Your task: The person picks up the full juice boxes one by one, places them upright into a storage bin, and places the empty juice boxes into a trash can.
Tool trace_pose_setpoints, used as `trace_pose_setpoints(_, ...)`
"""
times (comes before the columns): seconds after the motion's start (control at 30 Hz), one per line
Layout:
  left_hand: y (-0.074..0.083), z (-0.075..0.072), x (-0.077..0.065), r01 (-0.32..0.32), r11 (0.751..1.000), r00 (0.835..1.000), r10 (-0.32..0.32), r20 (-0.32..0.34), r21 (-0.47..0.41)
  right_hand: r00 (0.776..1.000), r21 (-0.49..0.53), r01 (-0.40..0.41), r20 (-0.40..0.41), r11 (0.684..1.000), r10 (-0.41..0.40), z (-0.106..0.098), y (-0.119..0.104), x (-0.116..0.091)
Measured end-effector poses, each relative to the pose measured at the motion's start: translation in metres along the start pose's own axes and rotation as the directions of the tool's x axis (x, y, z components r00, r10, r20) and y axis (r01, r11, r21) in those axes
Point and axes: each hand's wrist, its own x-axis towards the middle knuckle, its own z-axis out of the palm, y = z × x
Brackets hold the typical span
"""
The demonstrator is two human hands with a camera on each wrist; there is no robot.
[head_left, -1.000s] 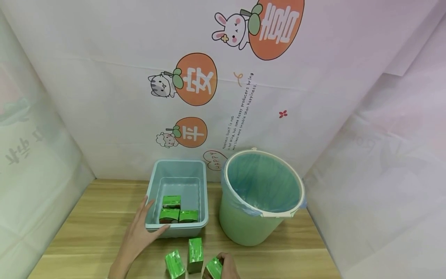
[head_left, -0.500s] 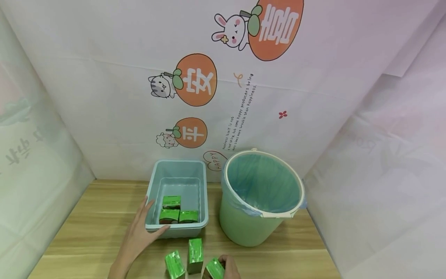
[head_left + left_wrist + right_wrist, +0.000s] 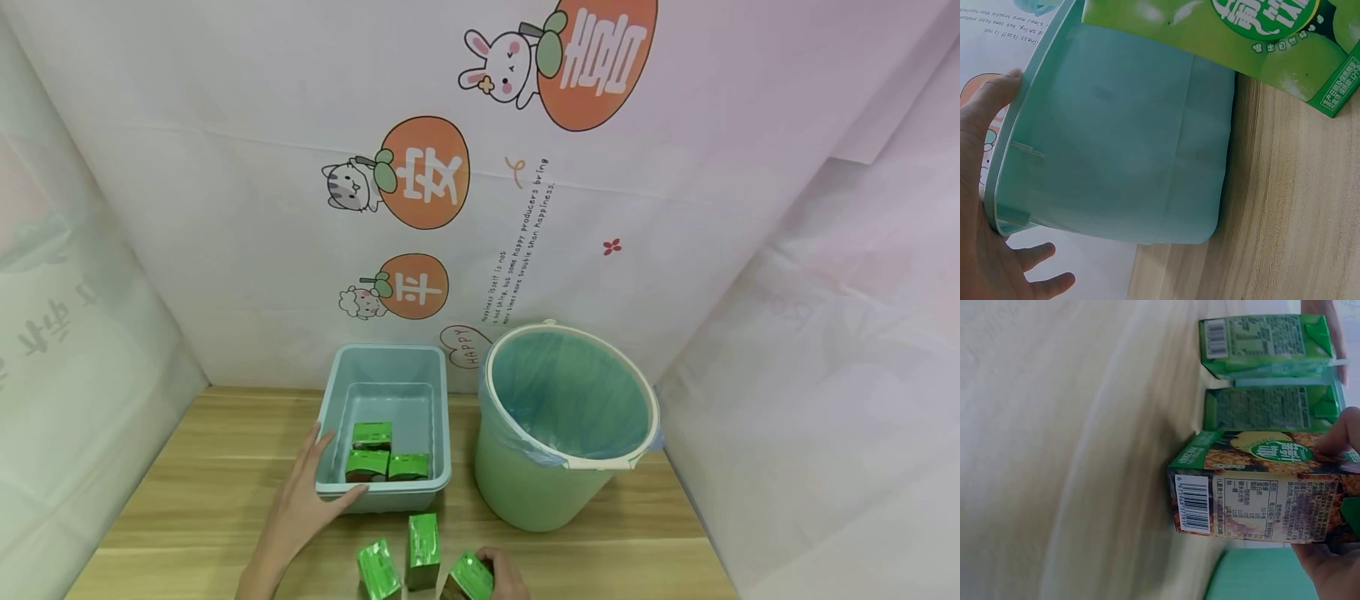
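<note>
My left hand [image 3: 300, 504] spans the front left corner of a light blue plastic bin [image 3: 437, 433], its thumb along the front rim and its fingers spread on the left side. Several green-topped juice boxes [image 3: 369, 433] sit inside it. At the bottom of the head view, my right hand [image 3: 506, 573] holds a juice box [image 3: 1250, 500] with a brown patterned side and a barcode, its green top tilted. Two more green juice boxes, one upright [image 3: 423, 550] and one angled [image 3: 378, 571], stand just left of it, in front of the bin.
A pale green trash can [image 3: 525, 492] with a blue liner stands right of the bin. A wooden tabletop [image 3: 195, 500] lies under everything. White printed cloth walls [image 3: 262, 208] enclose the back and sides.
My right hand has shifted slightly to the right with its juice box, widening the gap to the upright one. The left hand stays at the bin's corner.
</note>
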Motion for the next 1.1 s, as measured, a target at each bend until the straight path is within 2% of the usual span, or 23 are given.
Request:
trace_pose_setpoints(0.2,0.000,0.001,0.000,0.002,1.000,1.000,-0.002,0.001,-0.010,0.999,0.016,0.027,0.034,0.999,-0.028,-0.018,-0.007,0.005)
trace_pose_setpoints(0.3,0.001,0.001,0.000,-0.002,1.000,1.000,0.002,-0.002,-0.010,0.997,0.021,0.015,0.076,1.000,-0.017,-0.029,-0.013,0.009)
trace_pose_setpoints(0.43,0.001,0.001,-0.001,-0.014,1.000,1.000,0.014,-0.011,-0.003,0.992,0.043,0.036,0.121,0.998,-0.041,-0.043,-0.019,0.014)
trace_pose_setpoints(0.5,0.001,0.000,-0.001,-0.018,1.000,1.000,0.018,-0.014,-0.001,0.989,0.072,0.081,0.121,0.994,-0.089,-0.048,-0.021,0.017)
trace_pose_setpoints(0.6,0.002,-0.001,-0.001,-0.023,1.000,1.000,0.023,-0.016,-0.005,0.977,0.109,0.193,0.074,0.975,-0.202,-0.053,-0.021,0.021)
trace_pose_setpoints(0.7,0.003,-0.002,-0.002,-0.023,1.000,1.000,0.022,-0.017,-0.006,0.944,0.110,0.327,0.008,0.939,-0.329,-0.056,-0.021,0.027)
trace_pose_setpoints(0.77,0.003,-0.002,-0.002,-0.023,1.000,1.000,0.023,-0.019,-0.003,0.925,0.101,0.379,-0.010,0.920,-0.380,-0.059,-0.022,0.031)
trace_pose_setpoints(0.83,0.003,-0.002,-0.001,-0.024,1.000,0.999,0.024,-0.021,0.002,0.917,0.104,0.399,-0.012,0.911,-0.400,-0.063,-0.025,0.035)
trace_pose_setpoints(0.97,0.002,-0.001,-0.001,-0.027,1.000,0.999,0.027,-0.024,-0.001,0.917,0.131,0.394,0.019,0.910,-0.399,-0.071,-0.032,0.041)
trace_pose_setpoints(1.1,0.003,-0.001,-0.002,-0.032,0.999,0.999,0.032,-0.026,-0.002,0.904,0.123,0.425,0.000,0.897,-0.428,-0.078,-0.042,0.047)
